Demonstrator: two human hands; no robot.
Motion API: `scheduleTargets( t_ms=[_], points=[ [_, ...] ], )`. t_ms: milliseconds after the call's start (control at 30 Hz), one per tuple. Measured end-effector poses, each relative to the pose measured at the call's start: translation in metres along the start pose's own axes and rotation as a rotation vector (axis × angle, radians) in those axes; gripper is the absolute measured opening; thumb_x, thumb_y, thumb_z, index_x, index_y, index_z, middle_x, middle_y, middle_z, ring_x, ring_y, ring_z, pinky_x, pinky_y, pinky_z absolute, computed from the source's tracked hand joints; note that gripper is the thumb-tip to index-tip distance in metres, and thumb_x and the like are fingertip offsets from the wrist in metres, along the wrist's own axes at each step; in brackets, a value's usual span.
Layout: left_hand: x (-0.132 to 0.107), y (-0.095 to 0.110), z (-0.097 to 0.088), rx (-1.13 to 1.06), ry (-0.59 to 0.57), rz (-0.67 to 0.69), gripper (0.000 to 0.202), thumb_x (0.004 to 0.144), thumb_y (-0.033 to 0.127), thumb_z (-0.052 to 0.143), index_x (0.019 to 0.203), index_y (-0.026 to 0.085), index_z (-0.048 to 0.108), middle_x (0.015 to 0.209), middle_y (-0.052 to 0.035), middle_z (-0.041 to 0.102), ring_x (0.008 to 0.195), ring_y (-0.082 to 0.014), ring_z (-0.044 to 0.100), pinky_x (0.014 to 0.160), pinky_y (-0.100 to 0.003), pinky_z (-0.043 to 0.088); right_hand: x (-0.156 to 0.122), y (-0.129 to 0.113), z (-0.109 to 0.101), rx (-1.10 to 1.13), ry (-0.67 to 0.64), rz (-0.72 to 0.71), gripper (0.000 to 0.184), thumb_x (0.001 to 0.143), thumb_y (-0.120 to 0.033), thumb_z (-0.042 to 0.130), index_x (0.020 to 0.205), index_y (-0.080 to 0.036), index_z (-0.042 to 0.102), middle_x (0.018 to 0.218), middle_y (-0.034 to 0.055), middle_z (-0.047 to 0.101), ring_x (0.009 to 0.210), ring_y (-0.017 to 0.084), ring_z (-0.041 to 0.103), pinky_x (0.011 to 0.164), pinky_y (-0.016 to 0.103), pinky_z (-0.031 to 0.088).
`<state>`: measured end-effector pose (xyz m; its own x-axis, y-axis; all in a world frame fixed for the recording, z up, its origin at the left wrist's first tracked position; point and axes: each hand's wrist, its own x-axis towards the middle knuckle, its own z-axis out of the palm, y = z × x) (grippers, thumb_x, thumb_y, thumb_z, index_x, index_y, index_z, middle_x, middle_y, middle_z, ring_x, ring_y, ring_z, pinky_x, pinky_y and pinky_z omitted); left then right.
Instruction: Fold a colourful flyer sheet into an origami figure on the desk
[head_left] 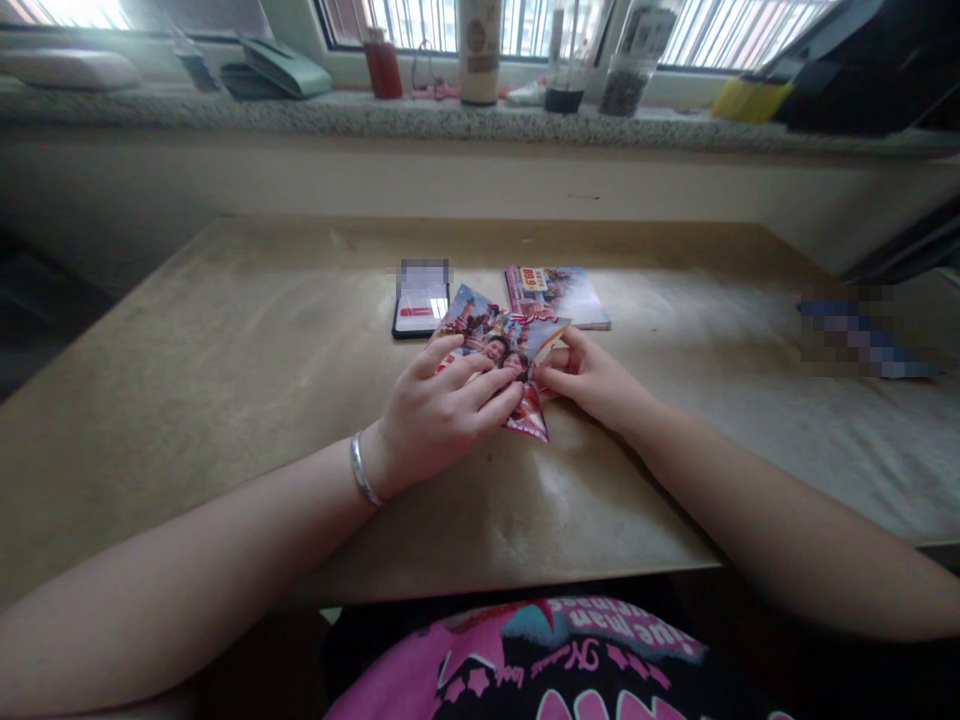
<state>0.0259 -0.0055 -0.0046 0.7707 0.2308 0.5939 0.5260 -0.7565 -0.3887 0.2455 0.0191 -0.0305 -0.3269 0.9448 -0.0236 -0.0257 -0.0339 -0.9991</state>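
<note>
A glossy printed flyer [480,325], with creased and pointed edges, lies partly folded near the middle of the table. Across its printed front rests my left hand [454,405], fingers spread and laid flat on the paper, thumb out of sight; a silver bracelet [362,470] circles that wrist. At the flyer's right edge, my right hand [581,375] pinches a folded part between thumb and fingers. Some of its fingertips are hidden behind the paper. Just beyond the flyer are a phone [421,298] on the left and a stack of similar printed flyers [562,297] on the right.
The table [247,370] reaches back to a wall under a stone windowsill [375,118]. Bottles and jars stand on the sill, including a red bottle [383,65], beside a yellow object [750,98]. A blurred blue strip [862,340] lies at far right.
</note>
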Motion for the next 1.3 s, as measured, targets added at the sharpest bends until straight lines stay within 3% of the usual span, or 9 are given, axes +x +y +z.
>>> scheduleTargets(
  t_ms=[133,200,300,400,533,633,800,967,1300],
  points=[
    [0.002,0.000,-0.002,0.047,-0.011,0.029,0.019,0.093,0.018,0.056,0.109,0.025,0.064,0.114,0.0052,0.070,0.101,-0.0155,0.065,0.099,-0.039,0.044,0.000,-0.004,-0.004,-0.029,0.089,-0.111,0.074,0.069,-0.033,0.076,0.131,-0.034,0.036,0.115,0.0015,0.064,0.075,0.013,0.066,0.062,0.026,0.056],
    [0.002,0.000,-0.001,0.058,-0.012,0.038,0.018,0.093,0.019,0.056,0.108,0.025,0.065,0.112,0.0053,0.071,0.100,-0.0156,0.065,0.098,-0.039,0.044,0.000,-0.006,-0.005,-0.034,0.069,-0.127,0.074,0.071,-0.035,0.074,0.133,-0.035,0.036,0.118,0.0020,0.064,0.086,0.015,0.067,0.066,0.027,0.057],
    [0.001,0.001,0.001,0.056,-0.007,0.052,0.018,0.093,0.019,0.056,0.106,0.025,0.066,0.111,0.0059,0.071,0.101,-0.0162,0.065,0.098,-0.039,0.044,-0.001,-0.007,-0.005,-0.067,0.050,-0.106,0.053,0.075,-0.042,0.071,0.122,-0.029,0.049,0.101,0.0009,0.069,0.088,0.016,0.066,0.068,0.028,0.057],
    [0.000,0.000,0.003,0.028,-0.007,0.066,0.019,0.092,0.017,0.055,0.107,0.024,0.066,0.110,0.0046,0.071,0.101,-0.0165,0.065,0.100,-0.040,0.044,-0.001,-0.007,-0.006,-0.119,0.127,-0.093,0.041,0.074,-0.044,0.072,0.108,-0.026,0.057,0.079,-0.0034,0.067,0.072,0.013,0.064,0.065,0.028,0.057],
    [-0.001,-0.001,0.006,-0.066,-0.035,0.030,0.015,0.092,0.017,0.054,0.102,0.021,0.065,0.110,-0.0009,0.069,0.100,-0.0178,0.063,0.098,-0.039,0.047,0.000,-0.006,-0.008,-0.164,0.183,-0.099,0.037,0.069,-0.045,0.075,0.096,-0.023,0.062,0.070,-0.0033,0.065,0.061,0.012,0.060,0.061,0.029,0.057],
    [-0.001,-0.002,0.010,-0.152,-0.070,-0.069,0.013,0.090,0.017,0.053,0.099,0.017,0.063,0.114,-0.0084,0.066,0.103,-0.0215,0.060,0.094,-0.039,0.050,0.001,-0.006,-0.008,-0.211,0.185,-0.131,0.041,0.069,-0.044,0.076,0.101,-0.022,0.062,0.067,-0.0030,0.064,0.058,0.012,0.059,0.058,0.030,0.056],
    [-0.002,-0.003,0.015,-0.312,-0.086,-0.215,0.044,0.088,0.027,0.057,0.128,0.011,0.047,0.135,-0.0185,0.051,0.124,-0.0277,0.050,0.103,-0.043,0.047,-0.004,-0.010,-0.004,-0.316,0.240,-0.237,0.035,0.072,-0.038,0.075,0.100,-0.021,0.061,0.064,-0.0041,0.061,0.057,0.013,0.060,0.057,0.029,0.052],
    [-0.004,-0.004,0.018,-0.376,-0.136,-0.219,0.078,0.083,0.037,0.062,0.145,0.007,0.025,0.144,-0.0230,0.041,0.134,-0.0321,0.040,0.111,-0.047,0.039,-0.008,-0.013,-0.001,-0.302,0.240,-0.265,0.031,0.072,-0.034,0.075,0.095,-0.021,0.058,0.067,-0.0040,0.063,0.057,0.012,0.059,0.057,0.028,0.049],
    [-0.007,-0.004,0.022,-0.435,-0.226,-0.281,0.089,0.078,0.043,0.065,0.147,0.005,0.022,0.146,-0.0258,0.037,0.137,-0.0354,0.036,0.112,-0.050,0.036,-0.005,-0.006,0.005,-0.279,0.159,-0.093,0.028,0.066,-0.034,0.074,0.084,-0.020,0.058,0.068,-0.0019,0.063,0.058,0.012,0.057,0.056,0.027,0.046]
  ],
)
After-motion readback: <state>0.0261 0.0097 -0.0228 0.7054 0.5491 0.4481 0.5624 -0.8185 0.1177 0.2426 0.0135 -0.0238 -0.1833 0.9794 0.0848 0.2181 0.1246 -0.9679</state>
